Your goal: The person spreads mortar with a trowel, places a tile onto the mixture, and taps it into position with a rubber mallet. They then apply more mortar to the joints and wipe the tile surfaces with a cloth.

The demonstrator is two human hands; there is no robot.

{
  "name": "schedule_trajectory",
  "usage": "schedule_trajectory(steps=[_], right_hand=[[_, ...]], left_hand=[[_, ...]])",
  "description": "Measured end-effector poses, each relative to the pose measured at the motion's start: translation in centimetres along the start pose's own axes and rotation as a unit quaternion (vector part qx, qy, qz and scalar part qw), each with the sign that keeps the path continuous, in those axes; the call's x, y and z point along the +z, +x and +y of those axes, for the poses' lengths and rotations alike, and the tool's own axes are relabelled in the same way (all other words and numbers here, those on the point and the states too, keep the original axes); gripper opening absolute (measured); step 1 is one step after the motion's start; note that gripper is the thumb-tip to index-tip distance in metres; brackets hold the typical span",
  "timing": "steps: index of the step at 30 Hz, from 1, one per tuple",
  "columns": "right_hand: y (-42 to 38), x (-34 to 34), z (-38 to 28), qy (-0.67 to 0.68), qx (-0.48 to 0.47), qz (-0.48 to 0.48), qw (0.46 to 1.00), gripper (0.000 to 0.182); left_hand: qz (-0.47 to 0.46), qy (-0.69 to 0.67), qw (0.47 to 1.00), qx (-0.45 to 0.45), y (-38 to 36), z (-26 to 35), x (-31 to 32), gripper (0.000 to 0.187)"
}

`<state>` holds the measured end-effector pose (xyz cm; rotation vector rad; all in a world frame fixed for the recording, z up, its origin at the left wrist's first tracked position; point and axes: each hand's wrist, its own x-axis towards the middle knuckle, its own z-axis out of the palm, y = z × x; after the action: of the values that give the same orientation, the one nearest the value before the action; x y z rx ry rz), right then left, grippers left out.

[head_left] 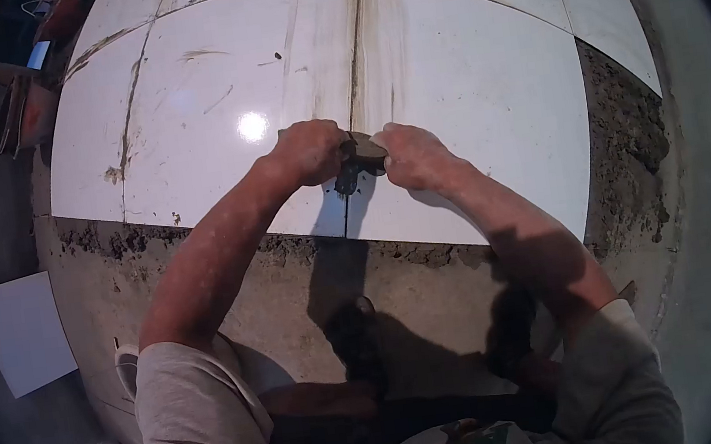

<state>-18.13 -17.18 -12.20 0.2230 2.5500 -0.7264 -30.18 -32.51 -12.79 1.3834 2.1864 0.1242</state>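
White floor tiles (481, 91) lie in front of me, with a dark joint running between two of them under my hands. My left hand (311, 151) is closed at the left end of a flat grey-brown piece with a rounded edge (369, 151). On its other end, the fingers and thumb of my right hand (415, 154) are pinched. I cannot tell exactly what kind of thing the piece is. Just below it, a dark wet-looking clump (347, 179) overlaps the joint near the tiles' front edge. Brown smears (379, 50) run along the joint farther up.
Rough dark mortar (621, 145) borders the tiles at right and along the front. A loose white tile piece (27, 333) lies on the left floor. Reddish-brown objects (31, 111) stand at the upper left. A pale round rim (127, 367) shows by my left arm.
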Motion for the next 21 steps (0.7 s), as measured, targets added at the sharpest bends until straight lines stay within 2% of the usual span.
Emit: schedule_trajectory(steps=[3, 5, 7, 11, 15, 17, 21], right_hand=[[-0.9, 0.3, -0.6, 0.014, -0.003, -0.006, 1.000, 0.023], [-1.5, 0.5, -0.8, 0.017, -0.011, -0.006, 1.000, 0.023], [-2.0, 0.9, -0.8, 0.024, -0.017, -0.016, 0.999, 0.022], [-2.3, 2.0, -0.8, 0.008, -0.022, -0.018, 1.000, 0.026], [-3.2, 2.2, -1.3, 0.007, -0.006, -0.036, 0.999, 0.026], [-3.5, 2.5, -1.5, 0.004, -0.009, -0.035, 0.999, 0.026], [-4.0, 2.8, -1.9, 0.004, -0.001, -0.056, 0.998, 0.027]], left_hand=[[-0.002, -0.004, 1.000, 0.021, -1.0, 0.3, 0.3, 0.015], [-0.021, -0.017, 1.000, -0.002, -1.5, 0.5, 0.6, 0.015], [0.006, -0.014, 0.999, 0.032, -2.1, 0.6, 0.9, 0.014], [-0.035, -0.007, 0.999, 0.022, -2.4, 0.7, 1.5, 0.014], [-0.008, -0.010, 0.999, 0.037, -3.1, 0.8, 2.4, 0.015], [-0.053, 0.033, 0.997, 0.054, -3.2, 0.9, 2.6, 0.016], [-0.019, 0.005, 0.999, 0.049, -4.0, 1.2, 2.6, 0.016]])
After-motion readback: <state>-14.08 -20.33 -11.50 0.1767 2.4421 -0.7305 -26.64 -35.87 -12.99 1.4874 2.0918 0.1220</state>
